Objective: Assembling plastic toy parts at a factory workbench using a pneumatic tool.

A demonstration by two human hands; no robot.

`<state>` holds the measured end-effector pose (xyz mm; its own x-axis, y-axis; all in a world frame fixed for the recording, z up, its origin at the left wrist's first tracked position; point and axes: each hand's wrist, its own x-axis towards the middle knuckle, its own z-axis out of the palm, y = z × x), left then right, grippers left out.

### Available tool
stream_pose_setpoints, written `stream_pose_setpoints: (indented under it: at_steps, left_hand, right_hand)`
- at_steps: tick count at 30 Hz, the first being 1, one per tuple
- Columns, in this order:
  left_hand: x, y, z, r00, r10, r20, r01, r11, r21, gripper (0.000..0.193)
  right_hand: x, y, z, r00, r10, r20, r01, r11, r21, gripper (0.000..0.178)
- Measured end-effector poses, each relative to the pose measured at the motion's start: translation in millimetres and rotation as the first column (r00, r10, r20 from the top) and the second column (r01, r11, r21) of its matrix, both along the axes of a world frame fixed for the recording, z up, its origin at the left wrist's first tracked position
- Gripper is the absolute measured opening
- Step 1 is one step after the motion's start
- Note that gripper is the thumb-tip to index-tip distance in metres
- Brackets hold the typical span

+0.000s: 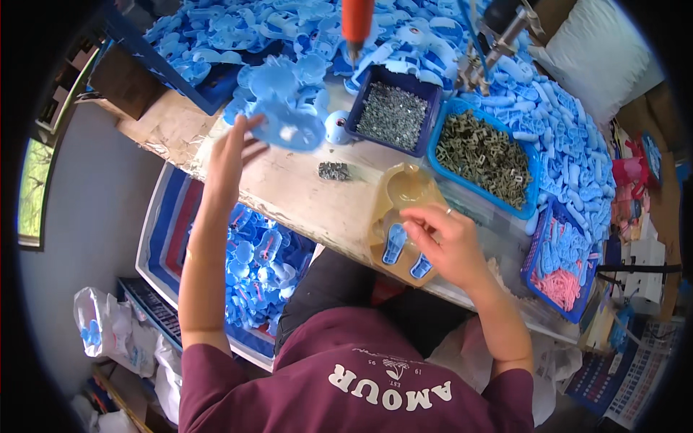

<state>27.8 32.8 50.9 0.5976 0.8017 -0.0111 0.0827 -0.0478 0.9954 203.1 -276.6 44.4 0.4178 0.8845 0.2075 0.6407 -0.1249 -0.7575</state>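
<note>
My left hand [240,148] is raised over the left part of the bench, its fingers at the edge of a blurred, light blue plastic shell [292,128], which it appears to grip. Below my right hand [444,238] lies a tan moulded jig [411,186] at the bench's front edge. Two small blue leg-shaped parts sit in its lower slots, a left one [393,244] and a right one [421,267]. My right thumb and index finger are bent together close above the left part; whatever they pinch is hidden. The jig's large rounded hollow shows bare.
Behind stand a dark blue bin of screws [393,114] and a blue basket of metal clips [480,155]. A small screw heap [334,171] lies on the bench. An orange-handled screwdriver [356,29] hangs above. Blue parts pile behind; a basket of pink and blue pieces [559,278] stands right.
</note>
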Motion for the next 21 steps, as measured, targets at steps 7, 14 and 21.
stream_pose_setpoints:
  at_steps: [7, 14, 21]
  left_hand:
    - [0.9, -135.0, -10.9, 0.911, -0.399, 0.099, 0.409, 0.851, -0.329, 0.059]
    - [5.1, -153.3, -17.6, 0.857, -0.478, -0.194, 0.51, 0.84, 0.185, 0.052]
    - [30.9, -170.8, -26.9, 0.83, -0.434, -0.35, 0.544, 0.494, 0.678, 0.057]
  right_hand:
    - [-8.3, 0.9, 1.2, 0.939, -0.007, 0.344, -0.008, 0.999, 0.043, 0.06]
    - [8.2, -52.5, -12.8, 0.987, -0.044, 0.154, 0.065, 0.989, -0.132, 0.05]
    - [9.6, -63.7, -10.7, 0.964, -0.017, 0.267, 0.052, 0.991, -0.126, 0.068]
